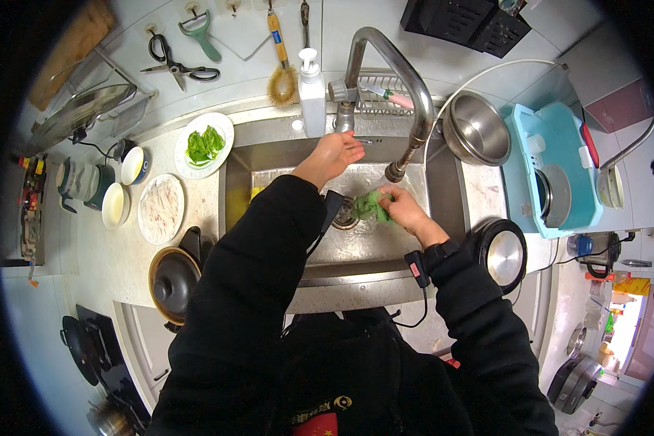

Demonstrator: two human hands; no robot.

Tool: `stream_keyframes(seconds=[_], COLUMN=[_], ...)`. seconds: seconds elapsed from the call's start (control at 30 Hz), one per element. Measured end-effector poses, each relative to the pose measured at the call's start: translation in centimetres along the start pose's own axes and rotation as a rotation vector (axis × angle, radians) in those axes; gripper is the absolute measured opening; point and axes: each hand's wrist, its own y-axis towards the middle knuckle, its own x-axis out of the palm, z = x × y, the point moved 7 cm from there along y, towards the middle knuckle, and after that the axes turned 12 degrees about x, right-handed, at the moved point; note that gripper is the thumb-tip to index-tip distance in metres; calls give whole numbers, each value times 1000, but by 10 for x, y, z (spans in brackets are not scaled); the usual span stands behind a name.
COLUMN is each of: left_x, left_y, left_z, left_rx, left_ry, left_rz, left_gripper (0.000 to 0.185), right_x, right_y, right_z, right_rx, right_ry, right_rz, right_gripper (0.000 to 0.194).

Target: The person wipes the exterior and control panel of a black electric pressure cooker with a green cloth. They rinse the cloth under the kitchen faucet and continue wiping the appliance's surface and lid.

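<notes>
My right hand (406, 210) grips a wet green cloth (371, 207) low in the stainless steel sink (359, 270), right under the spout of the faucet (422, 98). Beside the cloth lies the drain (345, 215), partly covered by the cuff device on my left sleeve. My left hand (331, 155) is held over the back of the basin, palm turned up and fingers extended, with nothing in it. Just behind it stand the faucet's base and a white pump bottle (312, 101). Something yellow (256, 192) shows at the sink's left side, mostly hidden by my left sleeve.
Left of the sink are a plate of green leaves (196, 163), a plate of pale shreds (161, 209), two bowls and a lidded clay pot (171, 286). On the right are steel pots (477, 128), a blue dish basin (569, 147) and a black-rimmed pan (503, 257).
</notes>
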Motion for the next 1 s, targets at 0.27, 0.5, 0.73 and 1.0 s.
stream_keyframes(seconds=[0.27, 0.5, 0.73, 1.0], left_x=[14, 9, 27, 57], left_y=[0, -86, -103, -138], left_z=[-17, -119, -119, -128], left_rx=[59, -581, -442, -646], left_ry=[256, 15, 23, 337], left_rz=[-111, -4, -118, -391], left_gripper=[57, 49, 41, 35], right_x=[-16, -10, -14, 1], right_y=[-25, -66, -54, -75], right_z=[-14, -18, 22, 14], right_rx=[-364, -354, -4, 39], right_ry=[-289, 378, 1015, 1153], right_rz=[167, -234, -31, -218], right_gripper=[17, 13, 21, 30])
